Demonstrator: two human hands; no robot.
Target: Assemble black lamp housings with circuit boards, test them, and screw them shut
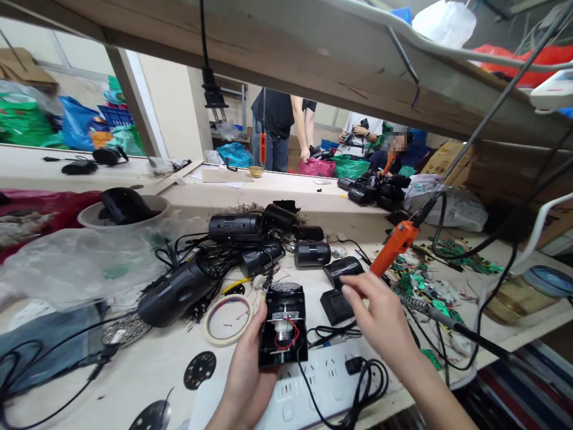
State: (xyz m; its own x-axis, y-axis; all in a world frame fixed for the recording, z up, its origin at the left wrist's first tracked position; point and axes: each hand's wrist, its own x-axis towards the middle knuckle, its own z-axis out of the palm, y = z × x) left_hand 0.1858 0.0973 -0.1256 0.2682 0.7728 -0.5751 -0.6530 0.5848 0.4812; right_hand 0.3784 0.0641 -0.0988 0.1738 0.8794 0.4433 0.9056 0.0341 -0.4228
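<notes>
My left hand grips an opened black device housing above the bench, its inside turned up. A pale motor-like part and a looped red wire show in it, and a black cable runs down from its lower end. To the right, my right hand is raised with thumb and forefinger apart and nothing visible between them; its other fingers are partly hidden. Just beyond that hand hangs an orange electric screwdriver. Beside its fingertips lie a black curved cover and a black square piece.
A white power strip with a coiled black cable lies below my hands. Tape roll, several black cylindrical housings and a bowl are leftward. Rightward are a soldering iron and green circuit boards. People stand beyond the shelf.
</notes>
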